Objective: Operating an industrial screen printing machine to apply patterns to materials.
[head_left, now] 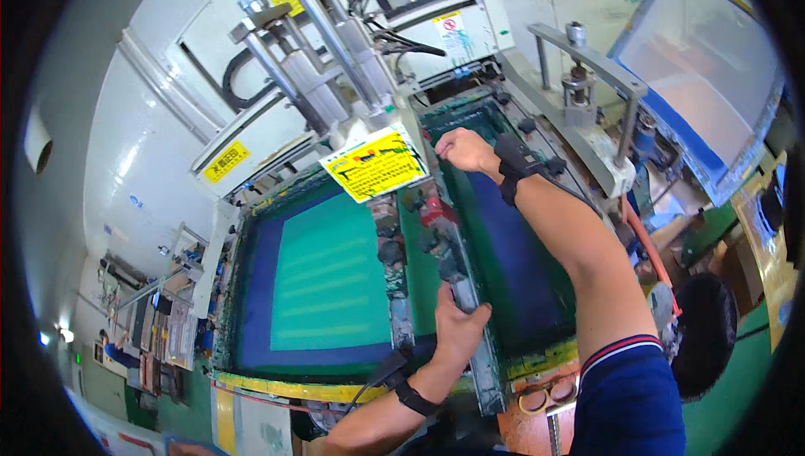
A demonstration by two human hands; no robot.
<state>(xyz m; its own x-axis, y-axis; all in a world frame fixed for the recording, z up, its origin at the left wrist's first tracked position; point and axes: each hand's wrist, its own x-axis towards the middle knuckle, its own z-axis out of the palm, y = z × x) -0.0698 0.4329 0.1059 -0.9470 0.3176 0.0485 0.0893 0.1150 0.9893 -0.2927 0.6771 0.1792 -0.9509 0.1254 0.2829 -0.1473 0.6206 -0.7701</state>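
Note:
A metal squeegee bar (480,364), smeared with dark green ink, runs lengthwise over a screen-printing frame. My left hand (461,328) is wrapped around its near half, thumb on the right side. Farther off, my right hand (466,151) is closed by the bar's far end; whatever its fingers hold, if anything, is hidden. A second inked bar (401,313) lies parallel on the left, with dark knobs and a red clamp (436,211) close to the pair. Below is the screen (327,280), with a bright green area inside a blue-purple border. Both wrists wear dark straps.
Metal guide posts (335,37) and a yellow sign (377,163) stand over the frame's far side. A metal bracket (587,62) rises at the far right. Behind it leans another framed screen (688,70). A black round stool seat (706,334) is at the right.

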